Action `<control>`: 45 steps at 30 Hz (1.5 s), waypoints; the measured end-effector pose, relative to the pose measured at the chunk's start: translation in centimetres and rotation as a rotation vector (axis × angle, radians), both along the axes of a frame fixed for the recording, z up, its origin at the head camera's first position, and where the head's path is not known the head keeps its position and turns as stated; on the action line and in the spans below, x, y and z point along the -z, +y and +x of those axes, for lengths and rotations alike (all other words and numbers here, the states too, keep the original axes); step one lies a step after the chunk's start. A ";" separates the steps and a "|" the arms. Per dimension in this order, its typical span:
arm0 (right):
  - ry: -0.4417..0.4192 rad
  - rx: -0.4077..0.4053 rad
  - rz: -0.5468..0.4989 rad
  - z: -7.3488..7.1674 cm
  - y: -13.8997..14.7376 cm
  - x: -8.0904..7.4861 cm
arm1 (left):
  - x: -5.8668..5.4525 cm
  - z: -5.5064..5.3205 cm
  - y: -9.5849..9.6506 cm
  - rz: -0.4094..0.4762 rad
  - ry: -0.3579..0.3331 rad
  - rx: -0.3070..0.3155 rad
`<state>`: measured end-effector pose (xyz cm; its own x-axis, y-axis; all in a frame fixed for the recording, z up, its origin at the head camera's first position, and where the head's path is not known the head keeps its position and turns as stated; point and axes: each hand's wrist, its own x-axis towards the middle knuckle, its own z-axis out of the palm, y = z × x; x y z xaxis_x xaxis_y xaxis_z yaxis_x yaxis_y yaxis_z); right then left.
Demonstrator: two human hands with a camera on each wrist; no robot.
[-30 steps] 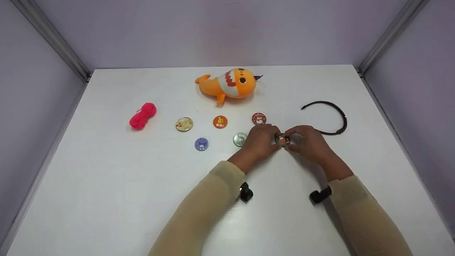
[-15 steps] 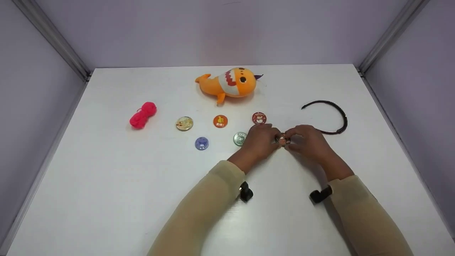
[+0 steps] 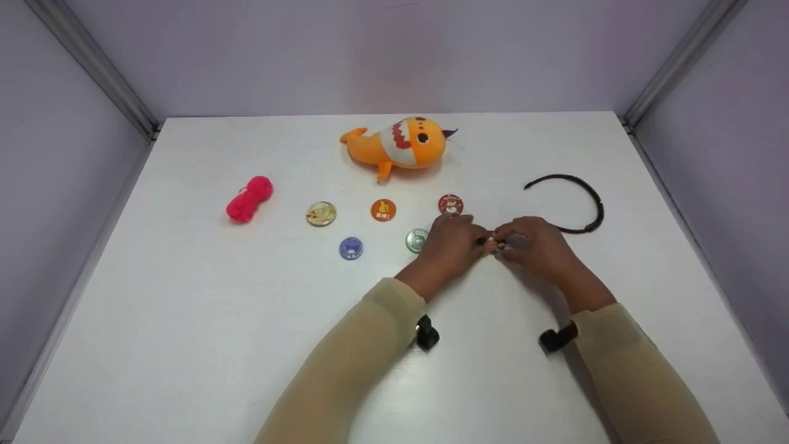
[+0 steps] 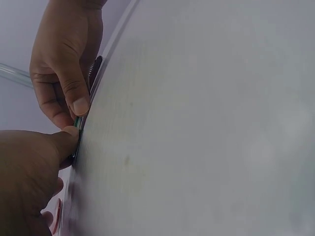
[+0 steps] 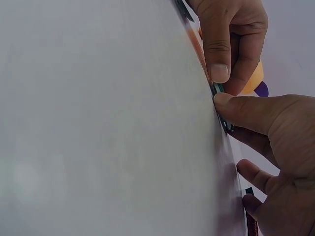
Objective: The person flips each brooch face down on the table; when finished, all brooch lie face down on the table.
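Observation:
A round button badge (image 3: 491, 243) with an orange and dark printed face lies at the table surface, right of the middle. My left hand (image 3: 453, 248) pinches its left edge between thumb and fingers. On the opposite edge, the thumb and fingertips of my right hand (image 3: 534, 248) pinch it too. Seen edge-on in the right wrist view, the badge (image 5: 219, 89) is thin with a green-tinted side, low against the table. The fingers cover much of its rim. Just left of my left hand is a green badge (image 3: 416, 240), partly covered by it; a red badge (image 3: 450, 204) sits beyond.
Orange (image 3: 383, 210), gold (image 3: 321, 214) and blue (image 3: 351, 248) badges lie further left on the white table (image 3: 246, 345). Behind them rests an orange plush shark (image 3: 397, 145). Pink yarn (image 3: 249, 199) is at left; a black headband (image 3: 598, 209) curves behind my right hand.
The held badge has turned slightly between the fingertips, and a little less of its face shows. Both hands stay in nearly the same place; the other things lie as before.

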<state>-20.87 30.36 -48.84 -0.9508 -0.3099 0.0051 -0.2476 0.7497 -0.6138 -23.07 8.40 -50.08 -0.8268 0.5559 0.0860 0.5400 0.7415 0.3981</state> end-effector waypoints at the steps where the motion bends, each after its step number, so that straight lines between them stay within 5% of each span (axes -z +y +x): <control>1: -0.003 0.003 0.003 0.0 0.0 0.0 | 0.0 0.0 0.0 0.002 0.003 0.001; 28: -0.087 0.076 -0.016 0.0 0.5 -0.3 | -0.5 0.0 -0.2 0.050 0.026 0.017; 37: -0.148 0.119 -0.079 0.3 0.4 -0.7 | -0.4 -0.1 -0.1 0.050 0.135 0.020; 45: -0.120 0.125 -0.106 0.6 0.2 -0.8 | -0.5 0.1 -0.2 0.118 0.074 -0.038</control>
